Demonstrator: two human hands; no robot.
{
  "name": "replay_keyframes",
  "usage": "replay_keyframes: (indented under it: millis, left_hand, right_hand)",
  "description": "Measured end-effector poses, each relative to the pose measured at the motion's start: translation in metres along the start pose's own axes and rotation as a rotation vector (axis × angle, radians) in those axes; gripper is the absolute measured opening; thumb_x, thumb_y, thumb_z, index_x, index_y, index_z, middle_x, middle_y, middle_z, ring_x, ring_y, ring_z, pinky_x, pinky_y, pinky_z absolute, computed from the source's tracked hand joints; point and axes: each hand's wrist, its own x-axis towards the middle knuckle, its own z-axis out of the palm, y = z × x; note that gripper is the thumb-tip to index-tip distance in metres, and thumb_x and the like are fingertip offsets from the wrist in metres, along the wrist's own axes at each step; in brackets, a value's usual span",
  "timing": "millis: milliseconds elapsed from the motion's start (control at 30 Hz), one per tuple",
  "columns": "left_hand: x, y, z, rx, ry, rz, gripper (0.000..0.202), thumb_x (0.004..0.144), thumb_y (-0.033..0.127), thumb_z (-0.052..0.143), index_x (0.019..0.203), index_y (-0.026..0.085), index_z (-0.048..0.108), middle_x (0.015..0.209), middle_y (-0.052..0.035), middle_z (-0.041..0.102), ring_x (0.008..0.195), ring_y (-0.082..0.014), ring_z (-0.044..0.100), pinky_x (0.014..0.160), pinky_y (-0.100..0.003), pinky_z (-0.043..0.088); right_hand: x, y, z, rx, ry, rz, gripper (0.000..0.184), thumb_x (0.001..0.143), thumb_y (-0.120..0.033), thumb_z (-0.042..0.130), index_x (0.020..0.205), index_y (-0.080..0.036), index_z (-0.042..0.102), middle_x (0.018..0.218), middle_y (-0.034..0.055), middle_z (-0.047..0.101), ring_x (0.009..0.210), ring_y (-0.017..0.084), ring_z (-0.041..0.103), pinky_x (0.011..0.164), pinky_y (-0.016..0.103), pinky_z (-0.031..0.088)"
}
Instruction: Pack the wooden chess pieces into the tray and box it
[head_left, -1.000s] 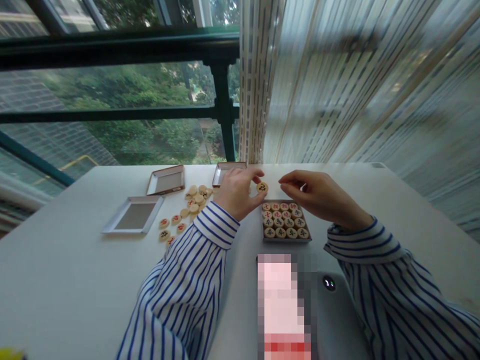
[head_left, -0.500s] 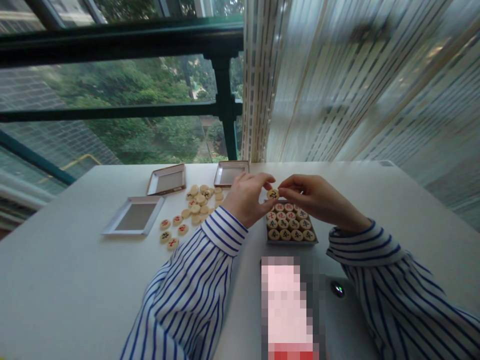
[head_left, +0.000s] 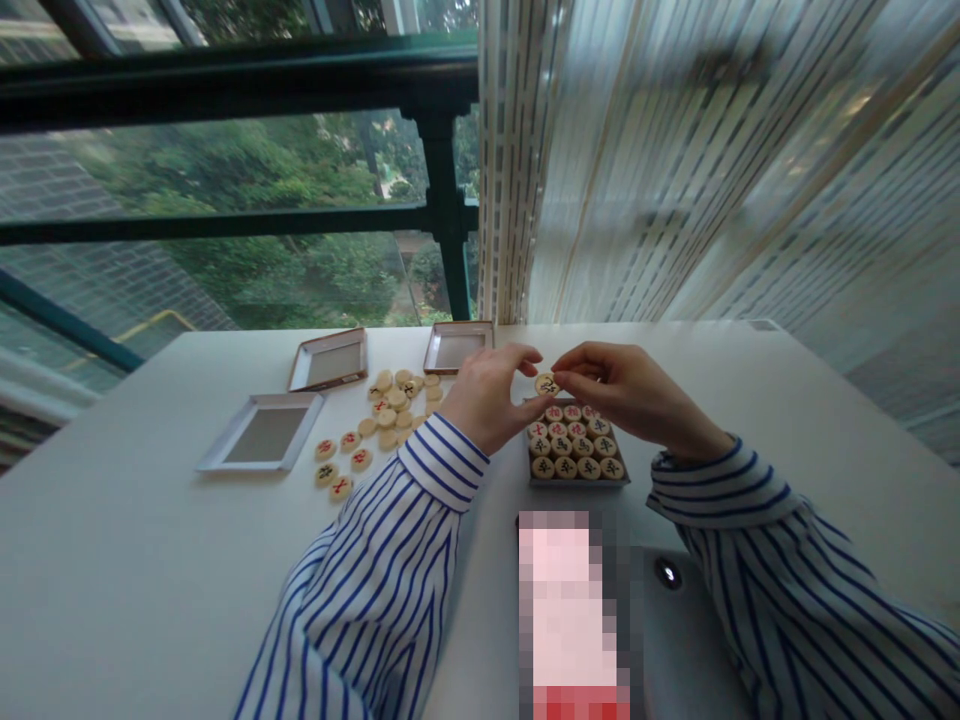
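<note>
A round wooden xiangqi piece with a dark character is pinched between the thumb and fingers of my right hand, just above the far edge of a shallow box. My left hand is beside it, thumb and index finger spread apart, with the thumb tip close under the piece; whether it touches is unclear. Rows of pieces with red and black characters fill the visible part of the box, and my hands partly cover its far side.
Left of my hands lies a loose heap of pieces, with several face-up ones nearer me. Three shallow trays or lids stand behind and left: a white one, a brown-edged one and another. A blurred-out object lies in front.
My left fingertips have drawn slightly away from the piece, which stays in my right hand and is tilted a little differently. The whole view has shifted slightly.
</note>
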Motion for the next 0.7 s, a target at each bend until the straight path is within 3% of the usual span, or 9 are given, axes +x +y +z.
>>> replay_keyframes:
  millis: [333,700]
  left_hand:
    - [0.0003,0.0021,-0.0015,-0.455,-0.180,-0.408,0.034,0.071,0.036,0.065,0.095,0.014,0.055,0.081,-0.0059,0.069,0.067,-0.0135,0.063,0.063,-0.029,0.050]
    - [0.0038,-0.0037,-0.0012,-0.534,-0.129,-0.417,0.024,0.070,0.023,0.065,0.090,0.010,0.063,0.083,-0.0086,0.069,0.077,-0.0149,0.063,0.071,-0.028,0.050]
  right_hand:
    - [0.0009,-0.0002,0.0005,-0.004,0.062,-0.018,0.018,0.075,-0.031,0.059,0.080,-0.014,0.062,0.068,0.0039,0.064,0.058,0.013,0.058,0.048,0.023,0.045]
    - [-0.0008,-0.0005,0.0011,-0.002,0.024,-0.045,0.020,0.076,-0.032,0.058,0.084,-0.014,0.061,0.066,0.0025,0.062,0.051,0.009,0.052,0.042,0.020,0.039]
